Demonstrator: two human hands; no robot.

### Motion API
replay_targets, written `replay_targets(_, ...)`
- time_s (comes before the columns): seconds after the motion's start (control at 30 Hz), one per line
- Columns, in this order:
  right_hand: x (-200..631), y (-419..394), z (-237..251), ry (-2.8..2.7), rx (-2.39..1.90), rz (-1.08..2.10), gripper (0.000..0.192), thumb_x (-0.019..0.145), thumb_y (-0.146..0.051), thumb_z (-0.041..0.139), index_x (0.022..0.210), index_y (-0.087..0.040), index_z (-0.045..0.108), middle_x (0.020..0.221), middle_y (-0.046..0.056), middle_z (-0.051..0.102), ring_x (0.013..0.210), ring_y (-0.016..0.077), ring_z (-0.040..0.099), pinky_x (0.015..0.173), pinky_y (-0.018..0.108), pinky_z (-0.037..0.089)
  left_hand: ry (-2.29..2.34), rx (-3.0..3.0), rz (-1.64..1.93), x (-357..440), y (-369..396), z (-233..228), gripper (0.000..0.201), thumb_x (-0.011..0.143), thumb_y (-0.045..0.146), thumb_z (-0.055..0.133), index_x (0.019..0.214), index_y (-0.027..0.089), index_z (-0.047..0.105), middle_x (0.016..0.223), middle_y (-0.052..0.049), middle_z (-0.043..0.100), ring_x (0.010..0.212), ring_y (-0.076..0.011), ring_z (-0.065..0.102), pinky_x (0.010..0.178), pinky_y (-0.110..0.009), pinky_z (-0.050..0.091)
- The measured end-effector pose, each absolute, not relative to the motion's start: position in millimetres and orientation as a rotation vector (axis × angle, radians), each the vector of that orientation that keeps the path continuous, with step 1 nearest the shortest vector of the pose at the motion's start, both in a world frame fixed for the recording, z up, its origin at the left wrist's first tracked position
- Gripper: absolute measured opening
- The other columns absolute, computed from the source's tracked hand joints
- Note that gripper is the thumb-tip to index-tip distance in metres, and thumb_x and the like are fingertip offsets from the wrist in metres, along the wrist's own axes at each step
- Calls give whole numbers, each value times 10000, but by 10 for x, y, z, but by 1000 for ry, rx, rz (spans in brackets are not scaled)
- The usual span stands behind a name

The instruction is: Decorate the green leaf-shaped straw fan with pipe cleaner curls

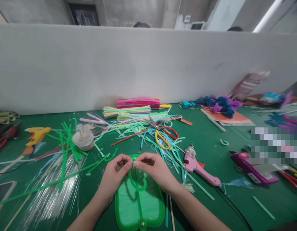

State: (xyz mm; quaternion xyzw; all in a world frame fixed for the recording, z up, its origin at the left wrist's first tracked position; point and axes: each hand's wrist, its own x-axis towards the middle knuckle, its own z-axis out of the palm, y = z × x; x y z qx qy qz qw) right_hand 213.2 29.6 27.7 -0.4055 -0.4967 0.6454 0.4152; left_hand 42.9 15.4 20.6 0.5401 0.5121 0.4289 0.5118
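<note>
Figure: I see a green tabletop (211, 150) backed by a white partition (148, 64). Near centre lies a green fan-shaped piece (139, 205); above it both hands meet, the left hand (113, 175) and right hand (155, 170) each pinching a thin green strip (135, 179) that loops down between them. Right of the hands lies a pink glue gun (199, 166); farther off, red and yellow scissors (164, 136) rest on scattered strips. I can read no writing or labels.

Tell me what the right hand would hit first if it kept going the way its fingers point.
The right hand points left, so it meets the left hand almost at once; their fingertips nearly touch over the green strip.
</note>
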Motion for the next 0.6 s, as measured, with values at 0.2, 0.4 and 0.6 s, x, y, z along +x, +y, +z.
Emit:
replay_targets(0.2, 2178, 301, 297, -1823, -1204, 1023, 52, 755, -164, 658, 750, -158, 710, 727, 9, 671, 683, 130, 568, 642, 240, 399, 1443, 1740, 940, 371, 140, 229, 198, 887, 368, 575, 827, 188, 631, 776, -3, 646, 723, -156, 585, 683, -255, 435)
replay_targets(0.4, 2299, 311, 369, -1940, -1146, 1266, 104, 792, -226, 645, 788, -159, 724, 660, -21, 630, 611, 103, 517, 573, 210, 377, 1365, 1828, 789, 353, 114, 304, 189, 887, 363, 578, 819, 201, 648, 766, 12, 646, 694, -143, 574, 659, -242, 432)
replay_targets(0.6, 2383, 364, 346, -1997, -1077, 1359, 102, 788, -229, 650, 765, -146, 706, 611, -41, 557, 587, 93, 468, 559, 207, 356, 1318, 1762, 712, 362, 131, 332, 230, 896, 406, 559, 849, 205, 662, 800, 9, 672, 714, -149, 574, 664, -242, 428)
